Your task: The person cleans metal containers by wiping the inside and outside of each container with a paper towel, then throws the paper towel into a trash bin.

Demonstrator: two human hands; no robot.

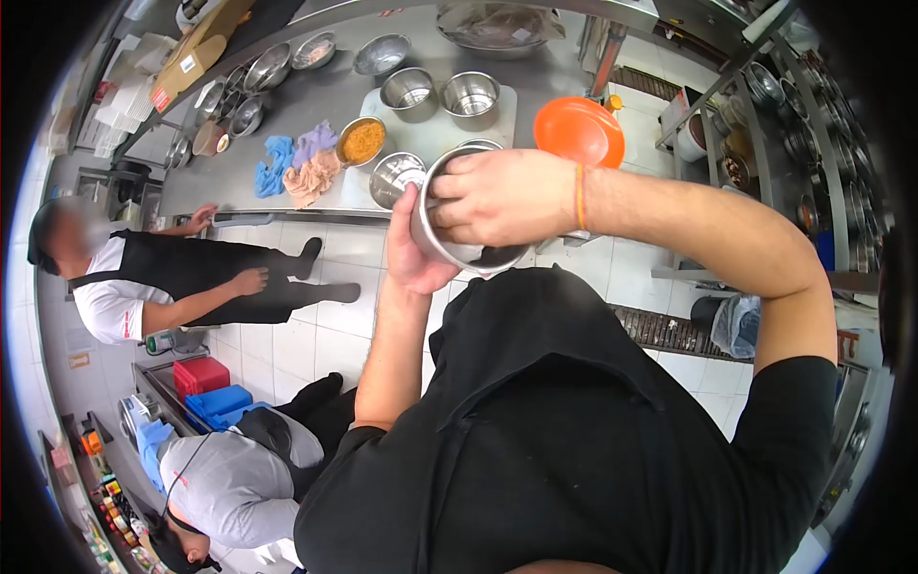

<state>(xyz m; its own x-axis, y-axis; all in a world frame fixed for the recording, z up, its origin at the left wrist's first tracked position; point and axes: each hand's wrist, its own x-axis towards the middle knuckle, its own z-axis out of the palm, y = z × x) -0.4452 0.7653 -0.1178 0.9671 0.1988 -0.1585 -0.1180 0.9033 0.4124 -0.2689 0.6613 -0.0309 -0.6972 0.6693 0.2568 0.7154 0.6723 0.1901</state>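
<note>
A metal bowl (427, 226) is tilted in front of my chest. My left hand (417, 251) is closed round its outer left side. My right hand (507, 199) reaches inside the bowl; its fingers are bent against the inner wall, and what they hold, if anything, is hidden. Just beyond, on a white cutting board (429, 136), stand empty metal containers (470, 99) and a smaller metal bowl (394, 180). A bowl of orange crumbs (362, 142) sits at the board's left edge. The orange plate (579, 132) lies to the right of the board.
Blue (275, 166), purple and peach cloths lie on the steel table (229, 189) at left. More metal bowls (382, 55) stand farther back. One person (191, 277) stands at the left, another (229, 469) at the lower left. A rack (813, 143) is on the right.
</note>
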